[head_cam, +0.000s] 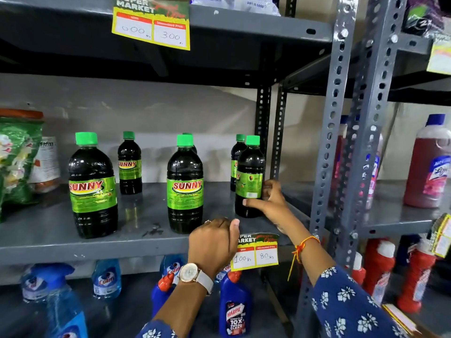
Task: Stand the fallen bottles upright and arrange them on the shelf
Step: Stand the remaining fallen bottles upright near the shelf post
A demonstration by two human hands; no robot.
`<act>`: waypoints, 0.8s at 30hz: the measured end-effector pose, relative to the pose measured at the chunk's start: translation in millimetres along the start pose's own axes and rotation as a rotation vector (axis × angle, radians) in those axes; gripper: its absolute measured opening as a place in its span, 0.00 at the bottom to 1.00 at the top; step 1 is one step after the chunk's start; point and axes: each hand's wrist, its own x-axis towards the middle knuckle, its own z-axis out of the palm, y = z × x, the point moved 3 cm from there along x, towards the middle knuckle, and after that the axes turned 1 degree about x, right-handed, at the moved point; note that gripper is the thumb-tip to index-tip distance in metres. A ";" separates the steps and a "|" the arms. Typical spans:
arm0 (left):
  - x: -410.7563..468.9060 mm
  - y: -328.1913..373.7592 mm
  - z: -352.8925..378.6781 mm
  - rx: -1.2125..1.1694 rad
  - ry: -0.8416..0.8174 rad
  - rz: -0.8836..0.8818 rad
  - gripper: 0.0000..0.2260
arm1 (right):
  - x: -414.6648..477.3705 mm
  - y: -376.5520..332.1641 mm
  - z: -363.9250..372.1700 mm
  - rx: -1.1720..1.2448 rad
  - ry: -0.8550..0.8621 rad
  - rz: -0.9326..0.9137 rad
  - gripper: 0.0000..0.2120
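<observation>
Several dark bottles with green caps and green SUNNY labels stand upright on the grey metal shelf (136, 242). One is front left (92, 186), one front middle (185, 185), one front right (249, 178). Others stand further back: a left one (129, 164), one mostly hidden behind the middle bottle, and a right one (237, 154). My right hand (268, 201) wraps the lower part of the front right bottle, whose label faces away. My left hand (214, 240), fingers curled in, rests on the shelf's front edge just below the middle bottle and holds nothing.
A green pouch (17, 162) and a white pack (46, 164) stand at the shelf's left end. Perforated grey uprights (334, 142) rise right of my right hand. Blue spray bottles (106, 279) and a blue cleaner bottle (235, 306) fill the shelf below. A price tag (255, 252) hangs on the shelf edge.
</observation>
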 end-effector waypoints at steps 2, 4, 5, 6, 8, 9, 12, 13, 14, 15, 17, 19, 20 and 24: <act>-0.3 0.2 -0.2 -0.002 -0.001 -0.003 0.20 | -1.3 -2.3 -0.7 0.051 -0.027 -0.002 0.28; -0.3 -0.1 0.3 0.003 -0.003 -0.001 0.20 | -0.7 -3.8 1.9 0.028 -0.029 -0.020 0.30; -0.2 -0.4 0.4 0.004 -0.002 0.002 0.19 | -1.0 -4.9 3.5 0.006 -0.017 -0.027 0.33; 0.1 -0.7 0.4 0.003 -0.005 0.003 0.19 | -0.6 -4.8 3.8 -0.026 0.002 -0.031 0.35; -0.3 -0.8 0.8 0.001 -0.009 0.007 0.19 | -0.1 -2.2 2.5 -0.040 0.024 -0.008 0.36; -0.6 -0.8 0.9 0.001 -0.009 0.009 0.19 | 0.5 -1.0 1.8 -0.003 0.016 0.011 0.34; -0.7 0.0 -0.6 0.003 -0.005 0.017 0.19 | -1.5 -0.3 0.4 0.088 -0.083 0.057 0.24; -1.1 -0.5 0.0 0.008 -0.005 0.023 0.19 | -0.6 0.8 0.0 0.100 -0.102 0.066 0.22; -1.6 -1.0 0.6 0.010 -0.008 0.030 0.19 | 0.7 1.7 -1.1 0.118 -0.119 0.070 0.21; -2.1 -1.7 1.3 0.008 -0.010 0.037 0.19 | 2.1 3.0 -1.8 0.142 -0.124 0.079 0.21; -2.6 -2.9 3.1 -0.002 -0.009 0.047 0.19 | 3.1 3.9 -2.8 0.175 -0.100 0.082 0.23; -2.2 -3.4 2.6 -0.007 -0.003 0.047 0.19 | 3.1 4.5 -3.2 0.126 -0.033 0.061 0.29; -2.1 -3.0 2.0 -0.007 0.002 0.046 0.18 | 2.5 4.4 -3.8 0.097 -0.008 0.052 0.31; -1.6 -2.6 1.7 -0.004 -0.005 0.046 0.18 | 0.1 3.2 -3.7 0.136 -0.084 0.076 0.26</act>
